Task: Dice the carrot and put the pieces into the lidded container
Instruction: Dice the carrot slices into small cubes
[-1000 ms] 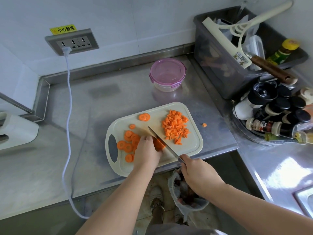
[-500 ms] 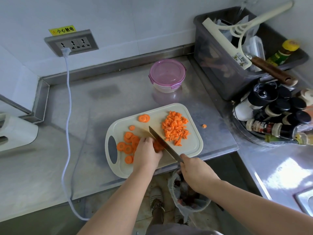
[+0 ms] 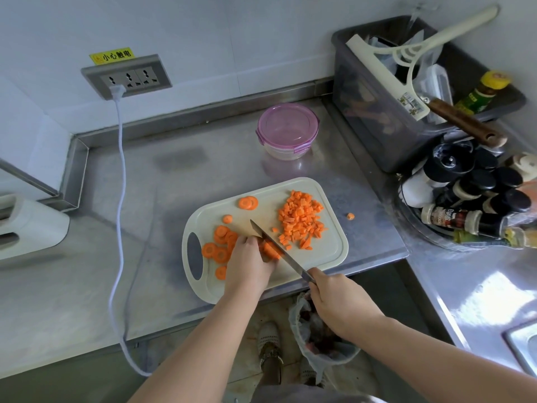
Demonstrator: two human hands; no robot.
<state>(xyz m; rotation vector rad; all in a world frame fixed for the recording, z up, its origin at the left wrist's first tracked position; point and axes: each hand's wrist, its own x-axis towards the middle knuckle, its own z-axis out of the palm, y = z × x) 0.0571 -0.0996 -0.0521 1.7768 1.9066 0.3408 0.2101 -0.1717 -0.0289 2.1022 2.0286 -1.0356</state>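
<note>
A cream cutting board (image 3: 328,251) lies at the counter's front edge. Diced carrot (image 3: 300,218) is piled on its right half; round carrot slices (image 3: 216,245) lie on its left half. My left hand (image 3: 248,264) presses down a small stack of carrot slices (image 3: 271,251) in the middle of the board. My right hand (image 3: 340,305) grips the handle of a knife (image 3: 277,250), whose blade lies across that stack beside my left fingers. The round container with its pink lid (image 3: 287,128) on stands behind the board, closed.
One carrot piece (image 3: 350,216) lies on the steel counter right of the board. A grey bin (image 3: 377,112) with utensils and a tray of spice bottles (image 3: 470,196) stand at right. A white cable (image 3: 119,199) hangs from the wall socket. A lined waste bin (image 3: 319,333) sits below.
The knife blade has slid a little toward the board's left along the held stack. My left hand stays pressed on the slices; a few more small pieces lie by the diced pile.
</note>
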